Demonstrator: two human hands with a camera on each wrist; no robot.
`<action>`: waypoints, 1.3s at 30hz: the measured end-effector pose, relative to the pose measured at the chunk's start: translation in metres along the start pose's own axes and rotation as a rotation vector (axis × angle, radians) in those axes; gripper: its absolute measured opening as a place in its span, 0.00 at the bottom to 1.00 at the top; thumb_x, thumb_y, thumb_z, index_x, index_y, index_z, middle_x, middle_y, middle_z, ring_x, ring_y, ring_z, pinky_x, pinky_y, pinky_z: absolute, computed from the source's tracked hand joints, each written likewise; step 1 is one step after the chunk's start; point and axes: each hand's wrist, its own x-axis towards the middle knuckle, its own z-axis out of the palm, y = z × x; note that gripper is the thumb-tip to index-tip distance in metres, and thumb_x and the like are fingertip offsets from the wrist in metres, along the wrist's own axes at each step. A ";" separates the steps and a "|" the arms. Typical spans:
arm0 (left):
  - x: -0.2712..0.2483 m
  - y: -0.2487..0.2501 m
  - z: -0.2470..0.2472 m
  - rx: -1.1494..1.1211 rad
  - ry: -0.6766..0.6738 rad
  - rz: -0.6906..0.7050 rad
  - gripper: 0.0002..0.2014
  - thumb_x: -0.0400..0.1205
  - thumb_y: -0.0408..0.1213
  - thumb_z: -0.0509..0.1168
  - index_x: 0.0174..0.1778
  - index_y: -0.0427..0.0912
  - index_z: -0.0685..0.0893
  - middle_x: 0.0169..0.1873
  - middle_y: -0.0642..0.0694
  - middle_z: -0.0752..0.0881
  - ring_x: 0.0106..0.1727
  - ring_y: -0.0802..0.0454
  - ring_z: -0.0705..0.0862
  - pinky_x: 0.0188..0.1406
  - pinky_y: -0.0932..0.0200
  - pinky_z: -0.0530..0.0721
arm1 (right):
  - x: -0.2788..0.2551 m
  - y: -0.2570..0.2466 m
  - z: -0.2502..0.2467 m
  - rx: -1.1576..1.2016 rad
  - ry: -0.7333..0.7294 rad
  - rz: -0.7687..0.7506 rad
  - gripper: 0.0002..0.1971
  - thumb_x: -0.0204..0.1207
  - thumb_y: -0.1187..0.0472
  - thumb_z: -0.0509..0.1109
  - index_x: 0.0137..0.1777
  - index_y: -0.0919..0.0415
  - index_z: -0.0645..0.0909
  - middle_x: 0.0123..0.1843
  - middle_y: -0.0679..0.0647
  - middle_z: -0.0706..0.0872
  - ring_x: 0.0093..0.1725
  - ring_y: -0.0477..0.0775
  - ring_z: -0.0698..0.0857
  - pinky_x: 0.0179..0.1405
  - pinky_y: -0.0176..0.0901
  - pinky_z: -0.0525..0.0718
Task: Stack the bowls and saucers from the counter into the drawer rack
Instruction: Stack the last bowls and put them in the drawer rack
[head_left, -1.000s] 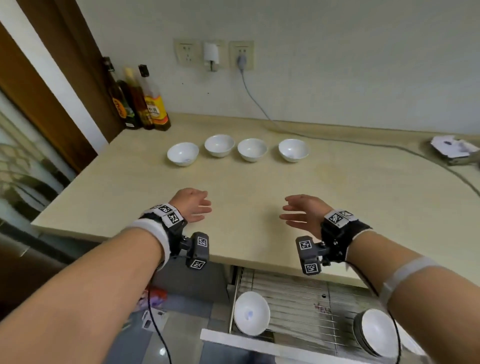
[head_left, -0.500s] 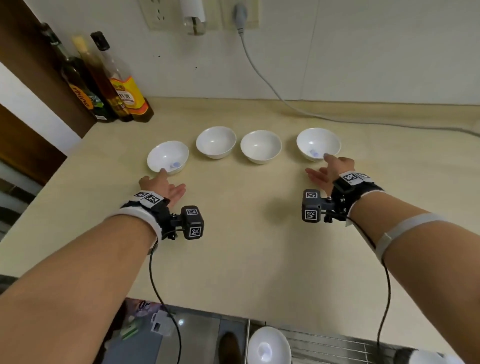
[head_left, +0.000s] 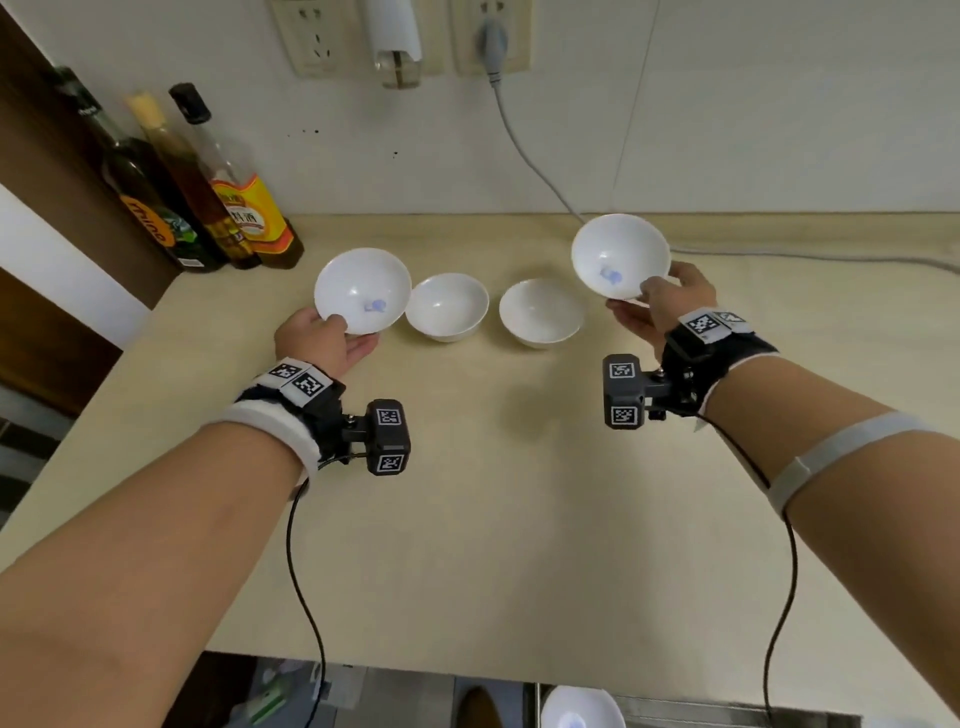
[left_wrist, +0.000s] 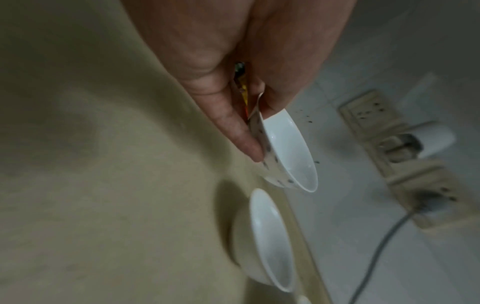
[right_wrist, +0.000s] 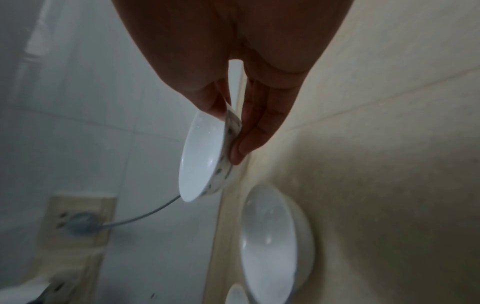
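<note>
White left bowl (head_left: 362, 289) pinched by left hand (head_left: 317, 340), right bowl (head_left: 620, 256) by right hand (head_left: 662, 306), both seemingly lifted off counter (head_left: 467, 519)

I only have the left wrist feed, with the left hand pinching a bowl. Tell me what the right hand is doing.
Observer: The right hand pinches the rim of a white bowl, held tilted above the counter.
Operator: Count the bowls resting on the counter.
Observer: Two: the left plain bowl and the right plain bowl, side by side between the hands.
Operator: Check the drawer.
Observer: One racked bowl shows below the counter edge in the drawer rack; the rest is cut off.
</note>
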 end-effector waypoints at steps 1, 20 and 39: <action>-0.002 0.006 0.009 0.017 -0.047 0.013 0.21 0.80 0.17 0.57 0.66 0.36 0.81 0.54 0.30 0.86 0.42 0.38 0.91 0.36 0.52 0.93 | -0.006 -0.005 0.009 -0.026 -0.041 0.003 0.27 0.79 0.73 0.58 0.77 0.56 0.70 0.60 0.69 0.83 0.37 0.63 0.93 0.34 0.46 0.92; 0.019 -0.015 0.061 0.588 -0.210 0.047 0.23 0.76 0.24 0.74 0.67 0.34 0.80 0.56 0.43 0.88 0.25 0.62 0.87 0.17 0.76 0.78 | -0.019 0.029 0.058 -0.433 -0.096 0.065 0.24 0.78 0.74 0.61 0.73 0.57 0.71 0.56 0.72 0.85 0.39 0.69 0.93 0.45 0.60 0.93; -0.004 -0.030 0.065 0.333 -0.390 -0.199 0.24 0.85 0.24 0.57 0.76 0.46 0.78 0.57 0.33 0.84 0.38 0.35 0.91 0.43 0.47 0.92 | -0.026 0.012 0.067 -0.315 -0.109 0.012 0.24 0.79 0.69 0.59 0.76 0.62 0.73 0.69 0.72 0.80 0.45 0.78 0.90 0.28 0.51 0.92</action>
